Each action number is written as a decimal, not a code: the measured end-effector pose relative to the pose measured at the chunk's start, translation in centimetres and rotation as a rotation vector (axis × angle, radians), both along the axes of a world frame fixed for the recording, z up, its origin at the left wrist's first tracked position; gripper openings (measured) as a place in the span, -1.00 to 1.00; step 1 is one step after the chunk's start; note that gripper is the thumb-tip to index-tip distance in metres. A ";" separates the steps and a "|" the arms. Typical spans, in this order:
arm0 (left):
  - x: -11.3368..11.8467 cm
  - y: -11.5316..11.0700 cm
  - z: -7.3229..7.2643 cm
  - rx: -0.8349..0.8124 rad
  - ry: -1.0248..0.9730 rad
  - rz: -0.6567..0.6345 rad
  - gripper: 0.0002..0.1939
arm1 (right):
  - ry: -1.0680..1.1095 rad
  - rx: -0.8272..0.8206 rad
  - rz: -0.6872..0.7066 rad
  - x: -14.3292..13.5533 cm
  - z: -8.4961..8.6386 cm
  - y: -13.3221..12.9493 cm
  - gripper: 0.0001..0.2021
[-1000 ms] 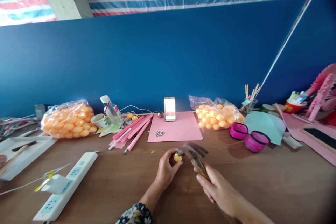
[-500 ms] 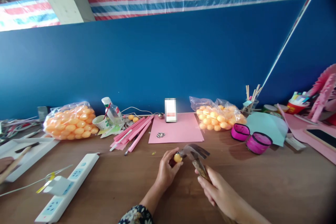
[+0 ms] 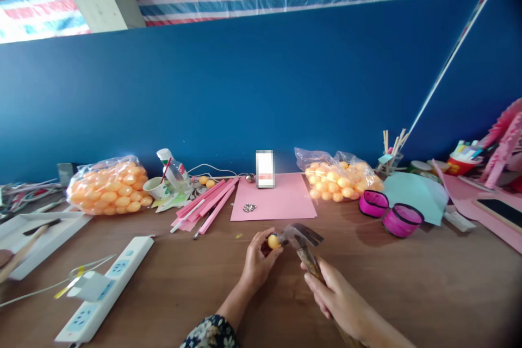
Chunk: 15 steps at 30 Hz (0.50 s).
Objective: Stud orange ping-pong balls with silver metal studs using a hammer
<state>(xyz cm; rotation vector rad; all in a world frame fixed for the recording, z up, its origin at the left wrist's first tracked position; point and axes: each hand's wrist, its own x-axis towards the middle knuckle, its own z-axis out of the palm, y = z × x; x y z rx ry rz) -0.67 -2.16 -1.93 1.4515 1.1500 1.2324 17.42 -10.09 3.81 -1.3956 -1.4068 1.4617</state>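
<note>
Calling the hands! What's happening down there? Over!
Left grip: holding yellow ball. Right grip: around hammer handle, head beside ball, contact unclear. Farther off: silver bits on pink paper.

We observe bright daylight glare at upper left, soft shadows on the table, and wide-angle edge distortion.

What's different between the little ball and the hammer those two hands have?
The ball is small and round, while the hammer is much bigger, with a long handle and a claw head. The ball is plain yellow-orange; the hammer has a dark head and a brown handle. The left hand has the ball at its fingertips, whereas the right hand wraps around the hammer's handle. Both are being held.
</note>
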 end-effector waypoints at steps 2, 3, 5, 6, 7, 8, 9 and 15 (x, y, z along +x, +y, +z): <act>0.1 0.0 0.0 -0.043 -0.025 -0.008 -0.54 | 0.010 0.005 0.013 0.0 0.2 0.1 -0.62; 0.1 0.0 0.0 -0.061 -0.047 -0.011 -0.52 | 0.020 0.009 0.019 0.1 0.3 0.2 -0.63; 0.2 0.0 -0.1 -0.083 -0.104 -0.023 -0.50 | 0.036 0.015 0.022 0.1 0.4 0.2 -0.63; 0.2 0.0 -0.1 -0.085 -0.136 -0.031 -0.51 | 0.041 0.015 0.019 0.1 0.4 0.2 -0.63; 0.2 0.0 -0.1 -0.084 -0.163 -0.040 -0.52 | 0.046 0.010 0.013 0.0 0.4 0.2 -0.64; 0.3 0.1 -0.2 -0.083 -0.184 -0.048 -0.53 | 0.051 0.001 0.009 -0.1 0.3 0.2 -0.64; 0.3 0.1 -0.2 -0.084 -0.199 -0.054 -0.55 | 0.057 -0.010 0.006 -0.2 0.2 0.2 -0.64; 0.3 0.3 -0.1 -0.082 -0.230 -0.044 -0.54 | 0.082 -0.013 0.007 -0.4 0.4 0.3 -0.63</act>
